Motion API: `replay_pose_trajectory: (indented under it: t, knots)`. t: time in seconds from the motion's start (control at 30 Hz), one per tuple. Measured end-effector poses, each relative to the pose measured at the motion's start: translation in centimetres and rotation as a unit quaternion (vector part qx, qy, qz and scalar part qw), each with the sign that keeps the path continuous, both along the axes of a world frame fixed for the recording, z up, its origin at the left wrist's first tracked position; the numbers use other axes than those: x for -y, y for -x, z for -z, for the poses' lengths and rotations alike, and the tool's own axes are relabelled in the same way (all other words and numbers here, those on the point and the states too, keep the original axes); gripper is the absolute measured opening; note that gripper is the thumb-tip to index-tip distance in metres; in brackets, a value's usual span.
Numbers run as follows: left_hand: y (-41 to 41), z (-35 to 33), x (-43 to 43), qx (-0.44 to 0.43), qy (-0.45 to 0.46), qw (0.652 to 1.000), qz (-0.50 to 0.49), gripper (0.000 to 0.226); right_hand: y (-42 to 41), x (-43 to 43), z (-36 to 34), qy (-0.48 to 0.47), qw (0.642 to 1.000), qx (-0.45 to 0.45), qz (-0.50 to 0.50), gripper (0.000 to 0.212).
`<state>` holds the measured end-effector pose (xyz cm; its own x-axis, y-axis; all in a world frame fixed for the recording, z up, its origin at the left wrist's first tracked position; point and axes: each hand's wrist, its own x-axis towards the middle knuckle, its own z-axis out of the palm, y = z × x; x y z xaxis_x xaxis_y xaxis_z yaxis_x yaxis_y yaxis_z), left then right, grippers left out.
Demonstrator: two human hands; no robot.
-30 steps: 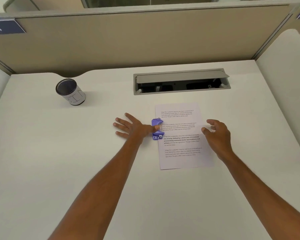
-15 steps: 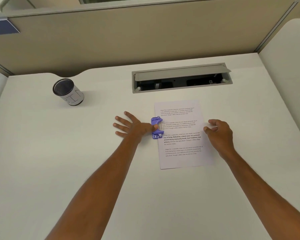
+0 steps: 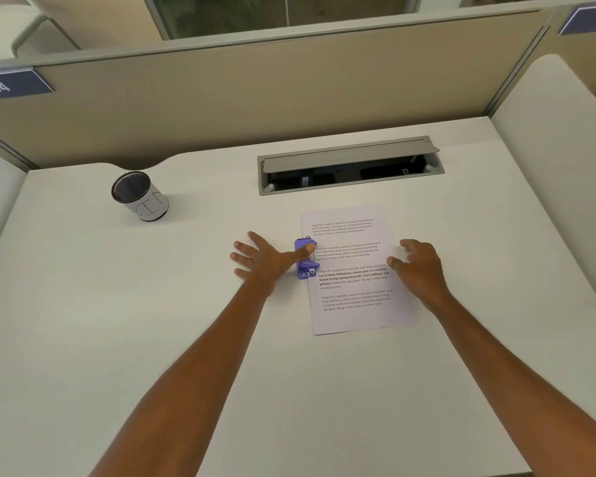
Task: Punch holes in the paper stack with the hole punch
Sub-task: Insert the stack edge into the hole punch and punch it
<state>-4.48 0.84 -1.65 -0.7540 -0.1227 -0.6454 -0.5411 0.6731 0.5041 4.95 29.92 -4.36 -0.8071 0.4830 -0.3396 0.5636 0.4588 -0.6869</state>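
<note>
A white paper stack (image 3: 355, 270) with printed text lies flat on the white desk (image 3: 152, 321). A small purple hole punch (image 3: 305, 259) sits over the stack's left edge, about halfway down. My left hand (image 3: 265, 258) rests palm down just left of the punch, fingers spread on the desk, thumb lying across the top of the punch. My right hand (image 3: 417, 263) sits at the stack's right edge, fingers curled, fingertips touching the paper.
A black mesh cup wrapped in white paper (image 3: 140, 196) stands at the back left. An open grey cable tray (image 3: 350, 166) is set into the desk behind the paper. Beige partition walls (image 3: 255, 98) enclose the desk at the back and sides.
Both hands stay in nearly the same place. The right hand's fingers have curled slightly at the paper's edge. The view has tilted a little.
</note>
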Motion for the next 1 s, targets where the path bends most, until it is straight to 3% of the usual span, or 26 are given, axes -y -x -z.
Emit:
replay_pose_trajectory:
  t: [0.1,0.17,0.33,0.47,0.63,1.0]
  knots:
    - [-3.7,0.9,-0.2,-0.164,-0.005,0.986,0.037,0.121,-0.8,0.1,-0.2,0.001,0.999,-0.023,0.042,0.046]
    - [-7.4,1.8,-0.3,-0.281,0.020,0.953,0.113,0.096,-1.5,0.2,-0.3,0.004,0.996,-0.038,0.076,0.040]
    - [-15.6,2.7,-0.8,-0.402,0.029,0.873,0.275,0.065,-4.0,0.7,-0.4,0.003,0.996,-0.028,0.089,0.035]
    - [-18.1,2.8,-0.9,-0.382,0.106,0.856,0.333,0.049,-6.2,1.3,-0.2,0.003,0.996,-0.013,0.089,0.035]
    - [-18.9,3.5,-0.9,-0.360,0.131,0.855,0.350,0.043,-8.1,2.5,0.1,0.012,0.995,0.001,0.103,0.037]
    - [-19.3,4.0,-0.8,-0.343,0.155,0.846,0.379,0.053,-8.7,3.1,-0.3,0.028,0.989,-0.011,0.142,0.042]
